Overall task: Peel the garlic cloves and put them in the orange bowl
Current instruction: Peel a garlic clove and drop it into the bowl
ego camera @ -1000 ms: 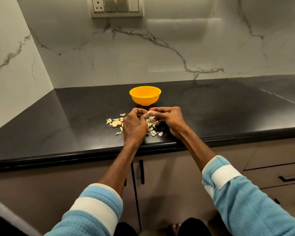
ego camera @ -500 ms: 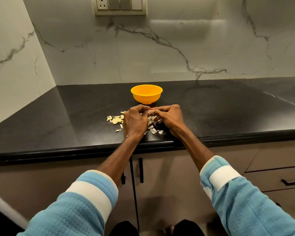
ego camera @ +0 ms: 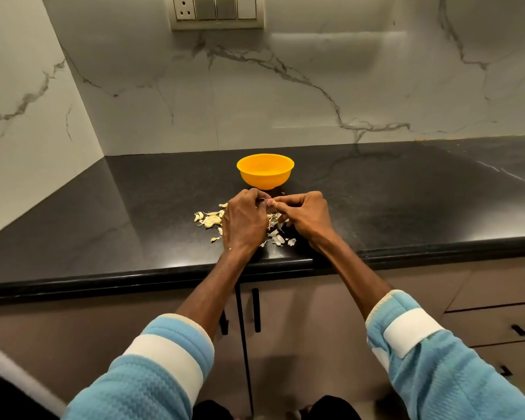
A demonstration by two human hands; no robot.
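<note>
Black stone countertop (ego camera: 406, 207), polished, set against a pale veined marble wall (ego camera: 285, 86) carrying 1 switch plate (ego camera: 217, 10). Item 1: orange bowl (ego camera: 265, 171), round, plastic by the look of it, standing upright on the counter towards the wall; whether it contains anything cannot be told from this angle. Item 2: left hand (ego camera: 244, 221), back uppermost, fingers curled under and inward. Item 3: right hand (ego camera: 305, 215), likewise curled, its fingertips meeting those of the left just short of the bowl's near side. Between the 2 sets of fingertips a small object is pinched, taken to be the garlic clove under peeling; it is almost wholly hidden by the fingers, so how much skin it keeps cannot be told. Item 4: loose papery skins, 1 scatter (ego camera: 209, 219) on the counter left of the left hand, 1 scatter (ego camera: 278, 234) below and between the hands. Relation of note: the bowl lies straight ahead of the pinch point, away from the person and close by, centred on the gap between the hands, so neither hand is plainly nearer; a short forward reach by either would probably carry a finished clove over the rim. Below the counter edge: brown cabinet doors (ego camera: 285, 313).
</note>
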